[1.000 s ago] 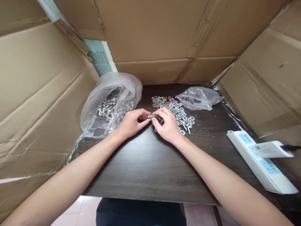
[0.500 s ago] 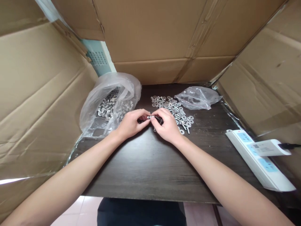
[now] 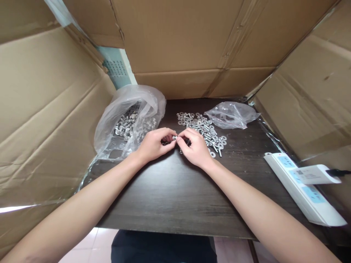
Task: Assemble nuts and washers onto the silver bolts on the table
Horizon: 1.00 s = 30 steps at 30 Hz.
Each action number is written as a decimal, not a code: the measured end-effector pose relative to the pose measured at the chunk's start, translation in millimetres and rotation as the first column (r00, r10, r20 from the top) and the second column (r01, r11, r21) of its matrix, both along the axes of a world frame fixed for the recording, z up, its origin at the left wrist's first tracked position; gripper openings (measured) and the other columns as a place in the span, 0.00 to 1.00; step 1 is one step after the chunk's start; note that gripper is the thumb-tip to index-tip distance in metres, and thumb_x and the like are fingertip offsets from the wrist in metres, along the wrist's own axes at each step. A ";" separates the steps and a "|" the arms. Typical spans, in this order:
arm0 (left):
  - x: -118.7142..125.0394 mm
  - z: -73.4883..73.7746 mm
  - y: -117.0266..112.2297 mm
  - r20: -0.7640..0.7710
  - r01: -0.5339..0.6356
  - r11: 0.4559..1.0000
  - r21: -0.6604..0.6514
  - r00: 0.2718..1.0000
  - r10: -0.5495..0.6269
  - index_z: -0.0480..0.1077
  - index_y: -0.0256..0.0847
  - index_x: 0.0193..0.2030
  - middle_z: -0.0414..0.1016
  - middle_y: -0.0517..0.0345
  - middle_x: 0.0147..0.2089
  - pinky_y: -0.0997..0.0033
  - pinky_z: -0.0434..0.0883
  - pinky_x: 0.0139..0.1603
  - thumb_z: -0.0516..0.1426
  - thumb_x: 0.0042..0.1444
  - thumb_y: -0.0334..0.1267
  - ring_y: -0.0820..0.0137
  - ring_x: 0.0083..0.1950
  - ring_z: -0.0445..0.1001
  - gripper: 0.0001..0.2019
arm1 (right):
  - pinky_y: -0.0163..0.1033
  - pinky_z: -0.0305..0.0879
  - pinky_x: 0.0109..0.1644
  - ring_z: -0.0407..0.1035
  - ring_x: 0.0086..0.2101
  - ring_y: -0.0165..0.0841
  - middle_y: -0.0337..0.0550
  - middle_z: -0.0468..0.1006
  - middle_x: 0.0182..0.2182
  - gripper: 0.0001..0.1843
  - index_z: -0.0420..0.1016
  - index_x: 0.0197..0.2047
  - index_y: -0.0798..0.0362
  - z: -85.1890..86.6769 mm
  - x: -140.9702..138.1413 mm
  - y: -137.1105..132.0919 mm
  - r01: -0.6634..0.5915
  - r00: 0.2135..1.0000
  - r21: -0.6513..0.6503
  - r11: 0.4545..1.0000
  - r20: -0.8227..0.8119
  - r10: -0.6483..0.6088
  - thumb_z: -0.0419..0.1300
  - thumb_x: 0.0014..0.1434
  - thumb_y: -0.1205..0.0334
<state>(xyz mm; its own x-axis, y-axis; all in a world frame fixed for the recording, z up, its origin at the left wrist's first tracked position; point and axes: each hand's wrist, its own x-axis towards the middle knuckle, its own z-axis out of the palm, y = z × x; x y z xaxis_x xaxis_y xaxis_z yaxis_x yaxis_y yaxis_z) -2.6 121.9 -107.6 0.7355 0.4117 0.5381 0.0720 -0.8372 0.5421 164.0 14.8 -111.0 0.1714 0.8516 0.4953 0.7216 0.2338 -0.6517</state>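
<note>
My left hand (image 3: 154, 145) and my right hand (image 3: 194, 147) meet fingertip to fingertip above the dark wooden table (image 3: 175, 193). Between them they pinch a small silver bolt (image 3: 174, 138), with both sets of fingers closed round it. Just behind my right hand lies a loose heap of silver bolts and washers (image 3: 204, 129). To the left of my left hand sits an open clear plastic bag of bolts (image 3: 128, 118).
A crumpled clear plastic bag (image 3: 231, 115) lies at the back right. A white power strip (image 3: 304, 186) with a white plug block on it runs along the table's right edge. Cardboard walls (image 3: 49, 109) close in the left, back and right sides.
The two hands have drawn slightly closer together, and less of the bolt shows between the fingertips. Nothing else on the table has moved.
</note>
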 end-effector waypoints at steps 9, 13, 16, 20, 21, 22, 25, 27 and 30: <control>-0.5 -0.4 -1.0 -0.021 0.005 1.000 -0.011 1.000 -0.005 0.77 0.40 0.47 0.78 0.59 0.36 0.74 0.73 0.39 0.61 0.64 0.34 0.73 0.35 0.76 0.07 | 0.47 0.66 0.45 0.70 0.38 0.39 0.43 0.77 0.34 0.07 0.72 0.34 0.50 0.8 0.0 -0.3 -0.004 1.000 0.017 1.000 -0.011 0.004 0.58 0.66 0.62; -0.7 0.7 -2.1 -0.024 -0.001 1.000 -0.010 1.000 0.000 0.77 0.41 0.48 0.77 0.59 0.36 0.73 0.72 0.38 0.61 0.64 0.36 0.72 0.34 0.75 0.07 | 0.47 0.65 0.45 0.70 0.37 0.39 0.43 0.76 0.32 0.10 0.70 0.33 0.49 1.0 -0.4 -0.4 -0.008 1.000 0.023 1.000 0.003 0.008 0.56 0.68 0.62; -0.7 2.0 -3.5 -0.020 0.002 1.000 -0.012 1.000 -0.002 0.77 0.41 0.49 0.77 0.58 0.37 0.72 0.73 0.39 0.61 0.64 0.37 0.72 0.34 0.75 0.08 | 0.46 0.64 0.43 0.68 0.36 0.38 0.43 0.74 0.31 0.13 0.67 0.32 0.49 1.0 -0.4 -0.2 -0.004 1.000 0.025 1.000 0.017 0.004 0.54 0.70 0.61; -0.5 3.1 -5.8 -0.013 0.020 1.000 -0.008 1.000 -0.020 0.76 0.41 0.49 0.77 0.58 0.36 0.71 0.72 0.39 0.62 0.65 0.39 0.72 0.33 0.75 0.08 | 0.46 0.62 0.41 0.65 0.33 0.38 0.42 0.70 0.27 0.18 0.59 0.29 0.48 0.5 0.0 0.8 0.004 0.999 0.016 1.000 0.045 -0.005 0.49 0.73 0.61; -0.4 3.2 -6.2 -0.008 0.025 1.000 -0.008 1.000 -0.025 0.76 0.40 0.48 0.77 0.58 0.36 0.71 0.72 0.38 0.62 0.65 0.40 0.72 0.33 0.74 0.08 | 0.46 0.61 0.41 0.65 0.33 0.38 0.42 0.69 0.27 0.18 0.58 0.28 0.48 0.4 0.1 1.0 0.002 0.999 0.014 1.000 0.047 -0.003 0.48 0.73 0.61; -0.3 3.2 -6.5 -0.003 0.029 1.000 -0.008 1.000 -0.029 0.76 0.40 0.48 0.77 0.58 0.37 0.71 0.73 0.38 0.62 0.65 0.39 0.72 0.33 0.74 0.08 | 0.46 0.61 0.41 0.65 0.33 0.38 0.42 0.69 0.27 0.18 0.58 0.28 0.48 0.5 0.2 1.1 -0.001 0.999 0.014 1.000 0.048 0.001 0.48 0.73 0.61; -0.2 2.4 -6.3 0.012 0.030 0.999 -0.010 0.999 -0.030 0.76 0.39 0.46 0.76 0.58 0.36 0.72 0.72 0.37 0.62 0.64 0.38 0.73 0.32 0.74 0.07 | 0.47 0.61 0.42 0.65 0.33 0.38 0.42 0.70 0.28 0.18 0.59 0.29 0.48 1.3 0.4 0.5 -0.008 0.999 0.013 1.000 0.045 0.008 0.47 0.74 0.60; -0.3 1.7 -5.5 0.018 0.026 1.000 -0.003 0.999 -0.026 0.76 0.39 0.45 0.76 0.59 0.35 0.73 0.71 0.37 0.62 0.63 0.37 0.73 0.32 0.74 0.06 | 0.47 0.62 0.44 0.66 0.35 0.39 0.43 0.73 0.30 0.17 0.62 0.30 0.48 2.0 0.7 -0.5 -0.018 0.999 0.006 1.000 0.039 0.018 0.48 0.73 0.60; -0.8 1.2 -4.2 0.015 0.019 1.000 0.010 1.000 -0.019 0.76 0.40 0.45 0.76 0.60 0.34 0.73 0.72 0.37 0.62 0.63 0.36 0.73 0.32 0.74 0.05 | 0.47 0.63 0.46 0.68 0.38 0.39 0.44 0.76 0.33 0.14 0.69 0.32 0.49 2.7 1.0 -1.8 -0.039 0.999 -0.008 0.999 0.029 0.040 0.51 0.72 0.61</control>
